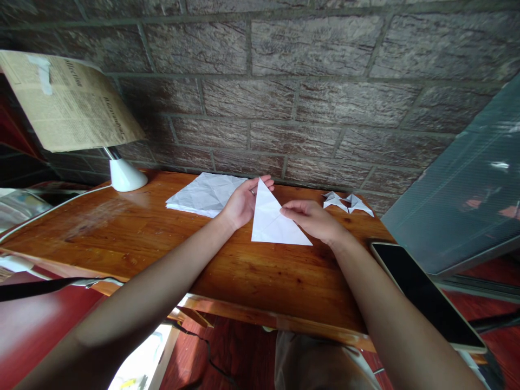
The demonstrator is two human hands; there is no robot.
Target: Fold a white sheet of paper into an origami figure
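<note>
A sheet of white paper folded into a triangle point(273, 225) is held up over the wooden table, its point upward and its long flat edge toward me. My right hand point(311, 218) pinches it by the sloping right edge, between thumb and fingers. Palm turned up, my left hand point(240, 205) lies along the left side of the triangle with its fingers stretched out behind the tip. A ring shows on one finger. Just behind my left wrist is a stack of creased white paper point(203, 192).
Two small folded paper pieces point(348, 202) sit at the table's back right. A dark-screened tablet point(426, 295) lies beside my right forearm. The white lamp base point(127, 176) with a newsprint shade point(77, 105) stands back left, its cord trailing left. Behind the wooden table point(134, 227) rises a brick wall.
</note>
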